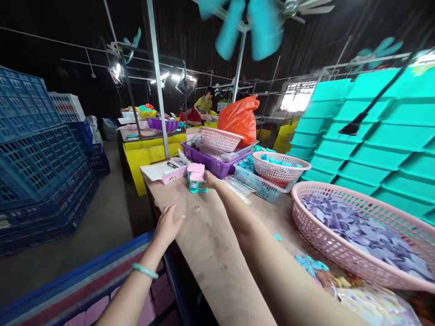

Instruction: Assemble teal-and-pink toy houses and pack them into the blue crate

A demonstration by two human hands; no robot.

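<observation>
My right hand (210, 180) stretches out to the far end of the table and is at the right side of a small pink and teal toy house (196, 177). Its fingers curl against the toy, partly hidden. The toy stands upright on the brown tabletop (207, 235). Nearer to me, at the table's left edge, my left hand (168, 224) holds nothing, its fingers and thumb apart. A pale green bangle (145, 270) circles the left wrist. Beside the toy lies a pink tray (175, 175) with a white sheet and small parts.
On the right, a large pink basket (306, 226) holds purple pieces. Behind are a purple crate (217, 168), a basket of blue pieces (280, 171) and an orange bag (239, 120). Teal bins (390, 136) and blue crates (37, 158) flank the table. Two people work farther back.
</observation>
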